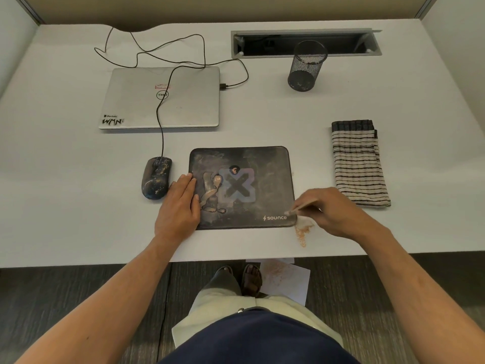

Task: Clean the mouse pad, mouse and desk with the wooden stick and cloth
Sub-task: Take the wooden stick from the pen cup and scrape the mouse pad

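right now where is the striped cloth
In the head view the striped cloth lies folded on the desk at the right, beyond the right hand and right of the mouse pad, untouched.

An office cubicle. A white desk [262,122] fills the frame, partition panels [15,48] rising at the edges. A closed laptop [183,106] sits upper left, a cable tray [372,52] upper right.

The desk [262,119] looks smooth, matt and pale, like laminate. On it the mouse pad [241,187] is dark matt fabric, smeared with glossy dried residue. At its 9 o'clock, the mouse [156,177] is glossy dark plastic, flecked. At 3 o'clock lies a striped woven cloth [358,164]. The laptop [160,98] is brushed silvery metal; the pen cup [305,65] is black wire mesh. The wooden stick [296,209] looks pale and bare.
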Available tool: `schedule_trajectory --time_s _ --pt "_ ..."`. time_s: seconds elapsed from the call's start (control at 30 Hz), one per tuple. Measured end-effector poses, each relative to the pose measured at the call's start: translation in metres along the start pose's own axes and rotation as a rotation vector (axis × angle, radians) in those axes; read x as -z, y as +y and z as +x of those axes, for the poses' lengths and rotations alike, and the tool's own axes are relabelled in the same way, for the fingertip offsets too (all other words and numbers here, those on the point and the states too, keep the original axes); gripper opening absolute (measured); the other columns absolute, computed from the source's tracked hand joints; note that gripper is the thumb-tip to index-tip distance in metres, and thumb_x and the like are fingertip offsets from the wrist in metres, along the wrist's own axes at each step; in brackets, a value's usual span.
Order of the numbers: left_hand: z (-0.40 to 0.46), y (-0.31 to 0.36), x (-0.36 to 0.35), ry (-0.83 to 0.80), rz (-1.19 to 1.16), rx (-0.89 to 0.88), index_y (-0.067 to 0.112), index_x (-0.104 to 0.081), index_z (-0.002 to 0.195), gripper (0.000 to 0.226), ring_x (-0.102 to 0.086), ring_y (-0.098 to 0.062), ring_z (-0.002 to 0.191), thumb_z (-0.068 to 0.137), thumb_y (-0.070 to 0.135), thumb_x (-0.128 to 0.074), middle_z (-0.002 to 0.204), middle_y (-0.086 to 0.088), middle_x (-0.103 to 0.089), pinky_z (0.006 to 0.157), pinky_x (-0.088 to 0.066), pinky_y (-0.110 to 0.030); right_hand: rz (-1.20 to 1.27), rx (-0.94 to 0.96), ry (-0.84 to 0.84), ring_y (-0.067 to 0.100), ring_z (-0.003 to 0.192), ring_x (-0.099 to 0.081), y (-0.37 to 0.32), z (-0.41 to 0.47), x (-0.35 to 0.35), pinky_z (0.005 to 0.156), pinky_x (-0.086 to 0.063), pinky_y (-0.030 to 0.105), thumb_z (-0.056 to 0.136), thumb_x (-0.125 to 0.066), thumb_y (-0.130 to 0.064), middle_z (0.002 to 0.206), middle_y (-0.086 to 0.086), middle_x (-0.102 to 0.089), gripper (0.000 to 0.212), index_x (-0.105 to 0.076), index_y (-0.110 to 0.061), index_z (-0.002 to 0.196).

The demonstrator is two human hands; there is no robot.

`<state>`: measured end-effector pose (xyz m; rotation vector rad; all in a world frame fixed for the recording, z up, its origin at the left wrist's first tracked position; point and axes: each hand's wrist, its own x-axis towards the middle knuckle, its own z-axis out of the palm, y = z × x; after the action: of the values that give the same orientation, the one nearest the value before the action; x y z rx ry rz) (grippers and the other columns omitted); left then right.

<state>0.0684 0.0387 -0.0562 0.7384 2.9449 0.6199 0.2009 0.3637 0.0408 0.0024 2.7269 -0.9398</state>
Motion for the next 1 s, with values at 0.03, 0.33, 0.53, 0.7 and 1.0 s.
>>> schedule_trajectory --time_s 0.03,0.33,0.53,0.7,1.0 --pt "0.0 0.0 0.0 -0.002 0.001 0.0 0.006 -0.04 0.145 0.054 -0.031 -0.022 0.142 0.098 0.031 -0.035 0.153 -0.01 -0.036 0.12 -0.019 -0.038 0.015 0.02 0.036 0.005 0.088 -0.061 -0.002 0.003 -0.001 0.078 -0.044 0.009 0.089 -0.067 -0.012 0.099 -0.007 -0.071 0.016 -0.076 -0.016 0.101" --pt "0.0 0.001 0.001 0.008 0.0 -0.01 0.003 -0.042 0.143 0.052 -0.032 -0.023 0.141 0.098 0.028 -0.037 0.151 -0.011 -0.038 0.12 -0.017 -0.036 -0.089 -0.023 -0.178 0.009 0.095 -0.062 0.007 -0.001 0.001 0.086 -0.052 0.03 0.09 -0.067 -0.018 0.103 -0.008 -0.07 0.016 -0.075 -0.023 0.102" --pt "0.0 0.0 0.0 0.0 0.001 -0.004 0.004 -0.041 0.144 0.053 -0.031 -0.022 0.141 0.098 0.029 -0.036 0.152 -0.011 -0.037 0.12 -0.016 -0.036 -0.039 0.04 -0.068 0.002 0.088 -0.06 -0.001 -0.002 0.002 0.076 -0.041 0.006 0.089 -0.067 -0.014 0.098 -0.011 -0.07 0.016 -0.077 -0.021 0.1" --pt "0.001 -0.001 0.0 -0.01 0.003 0.009 0.006 -0.039 0.145 0.053 -0.029 -0.02 0.142 0.098 0.03 -0.034 0.153 -0.009 -0.036 0.12 -0.015 -0.034 -0.05 -0.034 -0.162 0.005 0.094 -0.061 0.009 -0.006 0.001 0.083 -0.05 0.019 0.09 -0.066 -0.017 0.1 -0.013 -0.068 0.016 -0.075 -0.027 0.1" --pt "0.0 0.002 0.002 -0.021 0.004 0.015 0.007 -0.037 0.147 0.054 -0.027 -0.019 0.143 0.099 0.031 -0.034 0.154 -0.008 -0.034 0.12 -0.013 -0.032 0.018 -0.02 -0.094 0.003 0.09 -0.062 0.002 -0.006 0.002 0.08 -0.05 0.019 0.088 -0.068 -0.017 0.097 -0.012 -0.07 0.013 -0.076 -0.023 0.097"
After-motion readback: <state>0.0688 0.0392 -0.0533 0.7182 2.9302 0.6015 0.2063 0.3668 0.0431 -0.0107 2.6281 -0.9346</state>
